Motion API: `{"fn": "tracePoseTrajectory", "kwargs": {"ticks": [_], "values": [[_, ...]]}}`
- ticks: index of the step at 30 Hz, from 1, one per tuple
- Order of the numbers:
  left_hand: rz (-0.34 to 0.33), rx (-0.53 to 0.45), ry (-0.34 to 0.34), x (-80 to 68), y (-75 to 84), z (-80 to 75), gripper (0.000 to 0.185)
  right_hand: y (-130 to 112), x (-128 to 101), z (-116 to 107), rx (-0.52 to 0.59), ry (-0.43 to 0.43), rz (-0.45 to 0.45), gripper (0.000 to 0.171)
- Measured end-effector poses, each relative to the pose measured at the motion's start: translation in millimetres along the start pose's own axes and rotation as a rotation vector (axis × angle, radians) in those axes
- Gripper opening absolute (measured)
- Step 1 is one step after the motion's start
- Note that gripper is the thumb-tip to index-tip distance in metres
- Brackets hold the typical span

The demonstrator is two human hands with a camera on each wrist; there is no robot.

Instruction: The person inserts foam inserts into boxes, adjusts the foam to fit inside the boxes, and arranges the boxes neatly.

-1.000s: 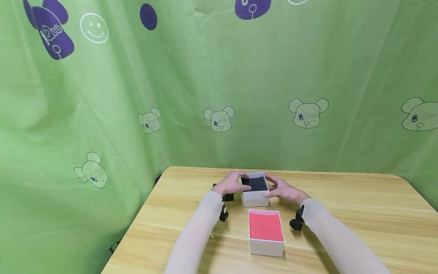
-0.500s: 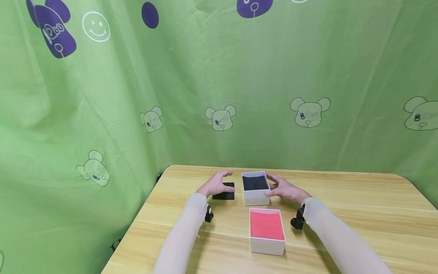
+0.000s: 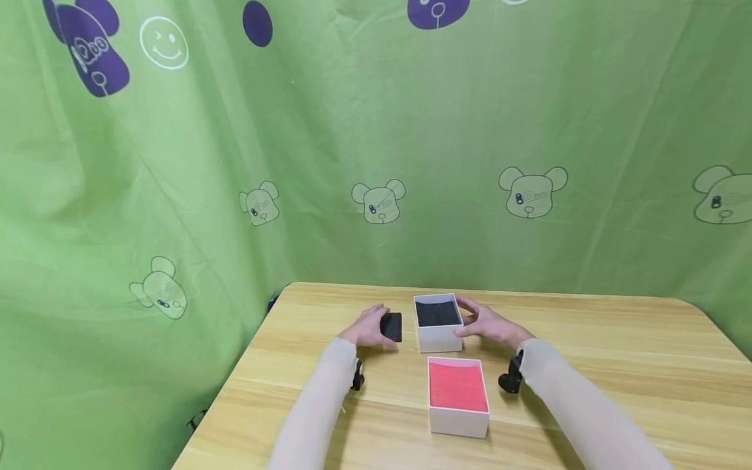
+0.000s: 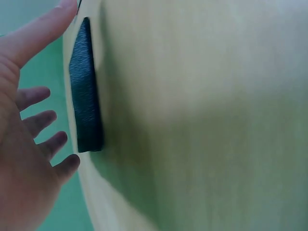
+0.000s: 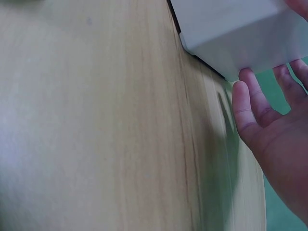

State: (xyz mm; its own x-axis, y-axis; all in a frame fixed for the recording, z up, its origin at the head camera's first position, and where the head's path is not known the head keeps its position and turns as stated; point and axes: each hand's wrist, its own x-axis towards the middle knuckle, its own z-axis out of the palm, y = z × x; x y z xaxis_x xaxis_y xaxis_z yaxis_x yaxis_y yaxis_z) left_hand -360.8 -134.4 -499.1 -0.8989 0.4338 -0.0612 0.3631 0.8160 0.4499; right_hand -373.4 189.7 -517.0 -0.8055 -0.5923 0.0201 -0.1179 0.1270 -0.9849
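My left hand (image 3: 367, 328) is spread around the left end of a small black rectangular block (image 3: 391, 328). In the left wrist view, the fingers (image 4: 40, 123) and thumb stand apart beside the block (image 4: 84, 91). Just right of it is a white open-topped box (image 3: 439, 341) with black material inside. My right hand (image 3: 490, 328) holds this box at its right side, thumb at the near corner and fingers at the far one. The right wrist view shows fingertips against the white wall (image 5: 240, 36).
Closer to me on the wooden table (image 3: 617, 365) sits another white box (image 3: 458, 423), filled with red material. A green curtain (image 3: 446, 254) with bear prints hangs behind the table's far edge and along the left. Each wrist carries a black camera mount.
My left hand has left the black-filled box, moved leftward, and lowered around the black block, its fingers now behind the block's left end. The right hand has stayed at the box.
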Motion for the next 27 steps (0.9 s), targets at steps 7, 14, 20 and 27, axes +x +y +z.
{"fn": "tracePoseTrajectory", "kwargs": {"ticks": [7,14,20,27], "values": [[-0.049,0.011,-0.02,0.6,-4.5,9.9,0.096,1.6,-0.6,0.7,-0.007,-0.008,-0.022,0.1],[-0.081,0.028,-0.016,1.7,-5.7,10.3,0.099,-0.1,-0.4,2.4,-0.001,-0.008,-0.017,0.1],[-0.067,0.082,-0.003,4.1,-9.9,12.0,0.1,-2.5,-0.6,3.3,0.007,-0.008,-0.012,0.099],[-0.084,0.128,-0.013,2.0,-6.7,11.1,0.099,-1.4,-0.6,2.2,0.019,-0.015,-0.015,0.099]]}}
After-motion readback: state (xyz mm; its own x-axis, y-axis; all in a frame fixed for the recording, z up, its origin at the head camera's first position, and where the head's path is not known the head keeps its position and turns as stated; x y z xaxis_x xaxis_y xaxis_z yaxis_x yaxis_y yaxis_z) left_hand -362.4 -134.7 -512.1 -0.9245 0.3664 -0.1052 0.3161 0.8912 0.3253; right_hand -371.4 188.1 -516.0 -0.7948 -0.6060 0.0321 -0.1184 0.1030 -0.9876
